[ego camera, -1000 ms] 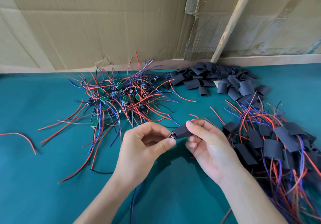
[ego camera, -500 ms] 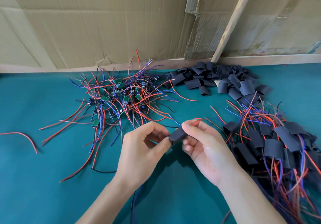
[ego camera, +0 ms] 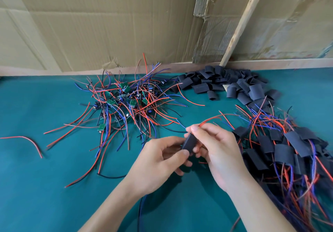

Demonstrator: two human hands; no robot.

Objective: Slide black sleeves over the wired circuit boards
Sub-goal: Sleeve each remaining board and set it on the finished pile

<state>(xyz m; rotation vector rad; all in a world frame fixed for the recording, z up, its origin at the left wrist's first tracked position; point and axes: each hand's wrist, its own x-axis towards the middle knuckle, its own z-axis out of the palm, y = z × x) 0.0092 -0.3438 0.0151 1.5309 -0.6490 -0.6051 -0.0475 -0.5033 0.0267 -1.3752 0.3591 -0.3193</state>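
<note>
A black sleeve [ego camera: 189, 143] sits between both hands above the green table [ego camera: 45, 186]. My left hand [ego camera: 158, 161] pinches its lower end with thumb and fingers. My right hand [ego camera: 214, 150] grips its upper end, and red wires come out past the right fingers. The board inside the sleeve is hidden. A tangle of bare green circuit boards with red, blue and black wires [ego camera: 124, 102] lies to the upper left. Empty black sleeves [ego camera: 225, 84] are heaped at the back. Sleeved boards [ego camera: 284, 150] are piled at the right.
A cardboard wall [ego camera: 108, 24] and a leaning wooden stick [ego camera: 241, 21] close off the back of the table. A loose red wire [ego camera: 27, 140] lies at the far left. A blue wire [ego camera: 140, 212] hangs down between my forearms.
The sleeve has turned from lying sideways to nearly upright between my hands. Both hands have shifted slightly right, and the left thumb now covers the sleeve's lower end.
</note>
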